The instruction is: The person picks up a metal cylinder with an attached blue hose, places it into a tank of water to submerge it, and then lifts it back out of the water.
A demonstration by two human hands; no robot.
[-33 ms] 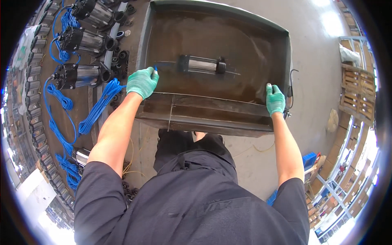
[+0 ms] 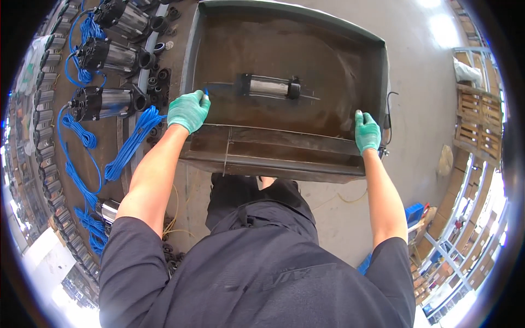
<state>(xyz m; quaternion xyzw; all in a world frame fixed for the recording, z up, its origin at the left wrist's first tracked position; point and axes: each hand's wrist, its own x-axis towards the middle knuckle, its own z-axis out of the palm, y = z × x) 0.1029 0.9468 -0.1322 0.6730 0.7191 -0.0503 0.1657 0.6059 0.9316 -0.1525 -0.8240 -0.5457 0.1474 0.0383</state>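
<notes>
A metal-bodied pump [image 2: 269,86] with black ends lies in the murky water of a dark rectangular tank [image 2: 190,57] in front of me. Blue cable runs from its left end toward my left hand [image 2: 187,111], which wears a green glove. That hand is closed on the blue cable [image 2: 206,91] by the tank's front left corner, and more coiled cable hangs off to its left. At the front right corner is my right hand [image 2: 367,132], gloved alike, with curled fingers. Whatever it may grip is too small to make out.
Several pumps [image 2: 106,103] with blue cable coils [image 2: 133,143] line the left side. A divided trough [image 2: 284,145] runs along the tank's near side. A black cord [image 2: 390,109] hangs at the right wall. Wooden pallets [image 2: 477,120] and shelving stand farther right.
</notes>
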